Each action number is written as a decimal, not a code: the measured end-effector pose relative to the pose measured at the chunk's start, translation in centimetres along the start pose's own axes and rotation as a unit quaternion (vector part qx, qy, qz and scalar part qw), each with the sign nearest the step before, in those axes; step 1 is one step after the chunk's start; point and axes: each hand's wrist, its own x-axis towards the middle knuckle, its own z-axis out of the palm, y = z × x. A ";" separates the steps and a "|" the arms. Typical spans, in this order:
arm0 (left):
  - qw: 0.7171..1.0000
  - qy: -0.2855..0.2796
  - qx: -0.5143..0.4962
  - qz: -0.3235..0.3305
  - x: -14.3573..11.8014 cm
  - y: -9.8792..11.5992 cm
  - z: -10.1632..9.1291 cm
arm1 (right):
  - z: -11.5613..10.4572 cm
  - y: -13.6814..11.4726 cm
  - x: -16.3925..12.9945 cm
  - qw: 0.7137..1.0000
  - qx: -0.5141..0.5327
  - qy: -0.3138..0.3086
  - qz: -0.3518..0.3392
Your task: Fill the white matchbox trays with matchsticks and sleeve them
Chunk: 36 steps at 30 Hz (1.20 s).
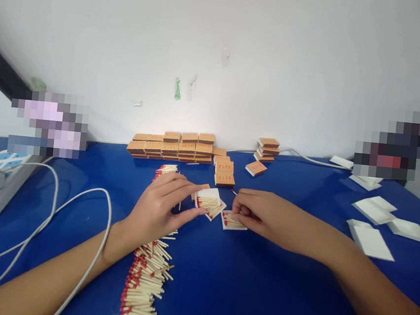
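Observation:
My left hand (pixel 164 202) pinches a small white matchbox tray (pixel 212 193) between thumb and fingers, tilted and partly filled with red-headed matches. Just to its right, a second matchbox tray (pixel 233 226) with matches in it rests on the blue table. Over that tray my right hand (pixel 255 209) is closed, its fingertips down among the matches; what they grip is hidden. A single match (pixel 234 192) pokes out beside its knuckles. Beneath and in front of my left forearm runs a long row of loose matches (pixel 145 285), heads mostly to the left. An orange matchbox cover is partly hidden behind the held tray.
Stacked orange matchboxes (pixel 179 147) line the wall, with more boxes (pixel 224 173) nearer and a small stack (pixel 268 148) to the right. White empty trays (pixel 371 240) lie at right. A white cable (pixel 107 207) loops over the left side near a power strip (pixel 11 178).

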 end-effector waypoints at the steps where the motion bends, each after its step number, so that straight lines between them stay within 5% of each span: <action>1: 1.000 -0.001 -0.002 -0.001 0.0 0.0 0.0 | -0.1 0.0 0.0 1.000 -0.002 0.006 0.001; 8: 1.000 -0.009 -0.015 -0.012 -0.2 0.1 0.2 | -0.6 -0.5 0.4 0.996 0.004 0.087 0.005; 15: 0.999 0.001 -0.043 -0.026 -0.1 1.4 0.9 | 1.3 -2.5 1.1 0.967 -0.038 0.228 -0.109; 23: 1.000 -0.013 -0.020 -0.021 -0.1 0.9 0.6 | 1.4 -1.6 1.1 0.959 -0.047 0.251 -0.126; 25: 1.000 0.007 0.002 -0.018 -0.1 0.3 0.4 | 0.4 -1.1 0.8 0.971 -0.030 0.219 -0.095; 30: 0.998 0.037 0.040 -0.024 -0.2 -0.6 0.2 | -1.3 0.1 0.3 0.999 -0.023 0.029 -0.006; 36: 0.999 0.019 0.024 -0.007 -0.2 -0.2 0.3 | -0.1 0.2 0.3 0.999 -0.013 -0.027 0.023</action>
